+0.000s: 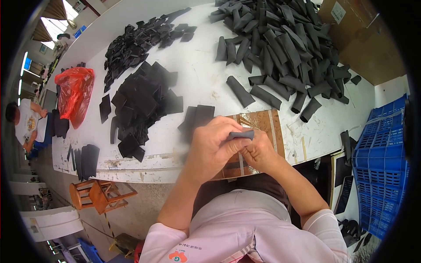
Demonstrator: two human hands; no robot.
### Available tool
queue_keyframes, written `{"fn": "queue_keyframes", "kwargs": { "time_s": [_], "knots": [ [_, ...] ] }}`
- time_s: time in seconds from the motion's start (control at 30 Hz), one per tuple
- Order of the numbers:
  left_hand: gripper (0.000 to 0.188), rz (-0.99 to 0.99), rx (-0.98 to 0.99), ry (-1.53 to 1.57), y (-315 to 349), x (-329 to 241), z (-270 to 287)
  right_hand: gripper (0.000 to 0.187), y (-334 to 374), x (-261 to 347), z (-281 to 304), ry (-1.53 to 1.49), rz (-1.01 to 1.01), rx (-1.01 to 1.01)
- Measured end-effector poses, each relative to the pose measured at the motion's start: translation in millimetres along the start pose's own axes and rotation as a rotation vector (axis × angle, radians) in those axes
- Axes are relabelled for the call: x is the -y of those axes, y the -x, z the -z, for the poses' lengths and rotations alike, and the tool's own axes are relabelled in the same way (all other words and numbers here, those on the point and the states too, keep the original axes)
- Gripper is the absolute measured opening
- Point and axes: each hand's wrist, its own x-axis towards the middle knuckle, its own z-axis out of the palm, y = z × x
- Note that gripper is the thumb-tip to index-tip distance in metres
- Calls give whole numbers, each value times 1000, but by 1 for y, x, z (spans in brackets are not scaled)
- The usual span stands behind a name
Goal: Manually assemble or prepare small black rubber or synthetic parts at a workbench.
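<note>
Close together over a brown taped board (275,129) at the table's front edge, my two hands meet around one small dark grey foam tube (242,134). My left hand (212,142) is closed on it, thumb along its near side. Bent fingers of my right hand (262,151) press at the tube's right end; their tips are partly hidden. Just left of the board lie flat black foam pieces (204,115). Beyond my hands a few finished-looking tubes (240,92) rest on the white table (197,57).
A big heap of dark tubes (280,41) fills the far right, beside a cardboard box (364,44). Piles of flat black pieces (140,101) lie left. A red plastic bag (75,94) sits at the left edge. Blue crates (379,162) stand right; another person (30,120) sits far left.
</note>
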Motion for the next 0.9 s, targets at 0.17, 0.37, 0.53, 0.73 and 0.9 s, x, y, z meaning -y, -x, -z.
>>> {"fn": "queue_keyframes", "kwargs": {
  "time_s": [0.17, 0.37, 0.53, 0.73, 0.9],
  "knots": [
    [14, -13, -300, 322, 16, -9, -18, 16, -6, 9, 12, 132, -65, 87],
    [13, -84, -453, 816, 17, -10, -7, 18, -26, 38, 26, 219, -93, 149],
    [12, 41, -472, 944, 25, 2, -3, 24, -14, 20, 11, 255, -44, 149],
    [15, -98, -431, 678, 26, 5, 4, 18, -9, 20, 13, 207, -10, 83],
    [13, -117, -399, 540, 14, 24, 18, 25, -21, 21, 23, 225, -16, 186]
  ]
}}
